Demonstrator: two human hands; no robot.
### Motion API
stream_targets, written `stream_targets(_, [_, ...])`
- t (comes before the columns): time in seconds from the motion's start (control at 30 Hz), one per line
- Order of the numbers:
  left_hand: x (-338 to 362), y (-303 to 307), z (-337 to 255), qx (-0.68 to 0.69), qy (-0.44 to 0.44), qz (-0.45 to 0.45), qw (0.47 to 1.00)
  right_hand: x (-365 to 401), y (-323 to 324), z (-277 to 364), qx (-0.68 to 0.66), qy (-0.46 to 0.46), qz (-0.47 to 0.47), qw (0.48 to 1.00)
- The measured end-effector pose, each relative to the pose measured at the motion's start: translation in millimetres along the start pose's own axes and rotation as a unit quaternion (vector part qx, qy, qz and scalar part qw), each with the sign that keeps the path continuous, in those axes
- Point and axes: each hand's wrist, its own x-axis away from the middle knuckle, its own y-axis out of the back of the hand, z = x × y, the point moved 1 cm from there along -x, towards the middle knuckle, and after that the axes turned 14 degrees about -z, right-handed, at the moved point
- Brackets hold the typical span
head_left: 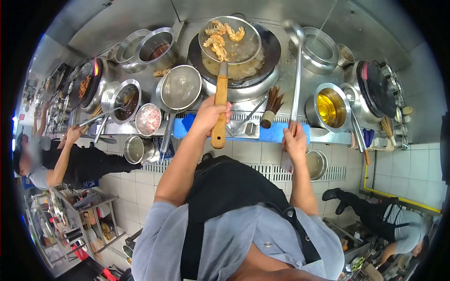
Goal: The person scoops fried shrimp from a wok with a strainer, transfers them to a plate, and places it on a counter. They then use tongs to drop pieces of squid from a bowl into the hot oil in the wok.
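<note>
My left hand (212,115) is wrapped round the wooden handle of a wire-mesh strainer (248,44). Several golden fried prawns (216,41) lie in the strainer, mostly on its left side. It is held over a black wok (274,47) with bubbling, cloudy oil (253,69) on the burner. In my right hand (295,143) is the long handle of a metal ladle (297,75). The ladle points away from me, right of the wok, and its bowl is slightly blurred at the back. Between my hands lies a bamboo brush (269,114) on the counter's front edge.
Right of me stands a pot of yellow oil (328,110). On the left are a second mesh strainer (181,88), a bowl of raw pinkish pieces (149,120) and a pot of dark sauce (127,105). Other people are at the left (89,157) and lower right (389,218).
</note>
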Motion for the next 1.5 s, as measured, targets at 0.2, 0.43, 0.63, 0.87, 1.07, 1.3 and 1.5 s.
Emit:
stream_targets(0.2, [15.7,39.6,-27.8,-0.071,-0.098,0.037,0.992,-49.9,-65.1,96.8,0.086,0.221,-0.033,0.971])
stream_targets(0.43, [-5.8,93.4,-66.1,0.034,-0.014,0.09,0.995,11.8,-115.9,136.9,0.11,0.134,0.027,0.985])
stream_targets(0.63, [-13.6,137.5,-50.7,0.006,0.02,0.101,0.995,34.5,-138.2,114.4,0.05,0.125,-0.011,0.991])
stream_targets(0.87, [-15.1,146.1,-57.9,-0.021,-0.036,0.123,0.992,51.5,-168.8,131.8,0.056,0.053,-0.004,0.997])
stream_targets(1.07, [-39.3,155.0,-56.3,-0.007,0.026,0.156,0.987,77.6,-174.7,138.6,0.03,0.057,-0.032,0.997])
stream_targets(1.3, [-34.9,143.7,-69.4,-0.055,-0.011,0.147,0.987,66.3,-159.2,172.1,-0.089,0.043,-0.044,0.994])
stream_targets(1.5, [-39.0,123.0,-102.7,-0.094,-0.037,0.129,0.986,55.5,-169.5,162.3,-0.172,-0.13,0.092,0.972])
